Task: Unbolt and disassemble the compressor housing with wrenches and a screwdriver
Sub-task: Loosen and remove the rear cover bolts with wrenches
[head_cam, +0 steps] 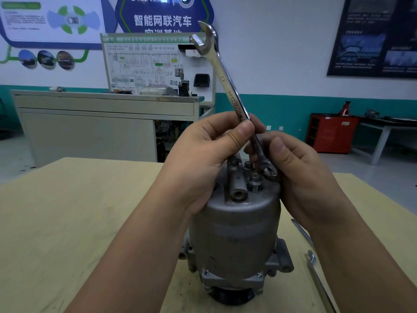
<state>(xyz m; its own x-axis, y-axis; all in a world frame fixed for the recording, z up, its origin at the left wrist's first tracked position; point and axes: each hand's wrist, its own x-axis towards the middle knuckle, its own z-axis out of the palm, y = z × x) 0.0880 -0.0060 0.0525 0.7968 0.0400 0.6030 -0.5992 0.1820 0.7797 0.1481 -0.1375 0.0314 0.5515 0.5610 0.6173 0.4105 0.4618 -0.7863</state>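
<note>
early, by my judgement: the compressor (234, 233) stands whole near the table's (67, 211) near edge, top bolts (255, 179) in place. left hand (203, 163) and right hand (302, 177) both pinch the wrench (226, 83), its ring end by a bolt. the wall sign (162, 20) reads 智能网联汽车; the wrench stamp is unreadable.

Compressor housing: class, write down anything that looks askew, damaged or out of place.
One bolt on top of the compressor housing stands raised above its seat, seemingly part unscrewed; nothing looks damaged or spilled.
</note>
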